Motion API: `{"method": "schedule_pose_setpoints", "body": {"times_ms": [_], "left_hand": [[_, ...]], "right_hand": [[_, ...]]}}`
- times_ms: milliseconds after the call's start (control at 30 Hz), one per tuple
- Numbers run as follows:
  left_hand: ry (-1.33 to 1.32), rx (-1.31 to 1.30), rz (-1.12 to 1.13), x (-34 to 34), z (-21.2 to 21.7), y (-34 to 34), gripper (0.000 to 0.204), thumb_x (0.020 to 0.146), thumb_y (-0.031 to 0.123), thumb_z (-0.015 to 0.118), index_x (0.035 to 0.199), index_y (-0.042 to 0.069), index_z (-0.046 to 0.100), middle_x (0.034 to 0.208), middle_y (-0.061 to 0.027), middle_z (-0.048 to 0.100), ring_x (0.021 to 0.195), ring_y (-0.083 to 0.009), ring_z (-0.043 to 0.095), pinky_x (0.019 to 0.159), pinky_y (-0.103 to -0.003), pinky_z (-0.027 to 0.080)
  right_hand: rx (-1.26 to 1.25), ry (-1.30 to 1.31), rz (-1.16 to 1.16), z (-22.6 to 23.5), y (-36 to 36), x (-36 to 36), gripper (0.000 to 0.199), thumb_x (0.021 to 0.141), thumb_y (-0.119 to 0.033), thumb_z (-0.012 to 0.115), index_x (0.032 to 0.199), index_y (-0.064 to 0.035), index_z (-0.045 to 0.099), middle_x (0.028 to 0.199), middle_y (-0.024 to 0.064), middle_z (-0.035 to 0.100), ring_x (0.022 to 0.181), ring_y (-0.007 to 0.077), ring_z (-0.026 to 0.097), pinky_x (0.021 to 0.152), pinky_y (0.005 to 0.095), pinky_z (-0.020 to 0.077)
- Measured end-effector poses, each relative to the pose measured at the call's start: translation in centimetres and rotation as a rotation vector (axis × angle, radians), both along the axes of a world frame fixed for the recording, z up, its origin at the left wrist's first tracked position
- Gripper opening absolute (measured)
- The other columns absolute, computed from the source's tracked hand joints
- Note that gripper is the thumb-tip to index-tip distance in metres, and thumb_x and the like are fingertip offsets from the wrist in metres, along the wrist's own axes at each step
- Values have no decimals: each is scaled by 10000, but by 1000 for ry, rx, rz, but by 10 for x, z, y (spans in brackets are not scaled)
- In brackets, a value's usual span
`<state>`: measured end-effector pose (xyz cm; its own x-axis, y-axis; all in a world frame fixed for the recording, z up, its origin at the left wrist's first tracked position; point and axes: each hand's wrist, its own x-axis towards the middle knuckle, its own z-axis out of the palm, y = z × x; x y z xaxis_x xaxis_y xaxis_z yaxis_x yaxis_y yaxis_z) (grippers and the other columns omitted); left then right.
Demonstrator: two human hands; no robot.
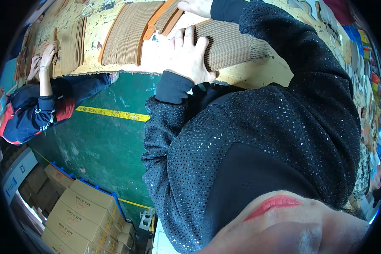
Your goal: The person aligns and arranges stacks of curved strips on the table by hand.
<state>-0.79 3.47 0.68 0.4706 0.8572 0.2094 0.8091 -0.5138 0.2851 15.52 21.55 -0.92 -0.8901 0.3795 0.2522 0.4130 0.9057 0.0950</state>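
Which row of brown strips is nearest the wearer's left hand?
The wide row directly right of the left hand; the long orange-edged row sits left across a gap, the short orange-edged row up-left, the co-worker's row farthest left.

The rows of strips (122,36) are brown, finely lined in darker and lighter shades, with orange end pieces (155,20). The worktable (90,40) is cream-yellow, blotched with dark marks. The floor (101,144) is green with pale scuffs, crossed by a yellow stripe (114,113). The wearer's top (207,139) is black with a sparkling dot pattern; a co-worker's jacket (23,122) looks navy and red, though distorted near the rim.
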Motion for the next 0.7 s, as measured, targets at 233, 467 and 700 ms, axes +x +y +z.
{"method": "schedule_pose_setpoints", "body": {"times_ms": [233,467,700], "left_hand": [[-14,-50,10,0,-1,-1,887,514,437,867,1284,103,582,1484,-313,415,1389,-490,369,1095,-638,344],[13,-58,12,1,3,-2,873,528,441,864,1282,104,582,1478,-317,414,1382,-497,382,1099,-629,351],[-32,-42,9,1,1,-3,853,546,439,862,1278,103,582,1483,-307,414,1390,-504,378,1093,-640,357]], "right_hand": [[38,53,52,-3,23,-10,126,886,-164,602,942,-58,641,940,136,647,789,327,682,696,444,564],[-439,153,-278,-7,27,-17,114,897,-155,612,931,-58,662,902,175,675,793,361,675,697,465,546],[-109,501,-53,15,34,39,133,907,-167,643,981,-79,709,815,168,685,789,407,669,738,509,535]]}}
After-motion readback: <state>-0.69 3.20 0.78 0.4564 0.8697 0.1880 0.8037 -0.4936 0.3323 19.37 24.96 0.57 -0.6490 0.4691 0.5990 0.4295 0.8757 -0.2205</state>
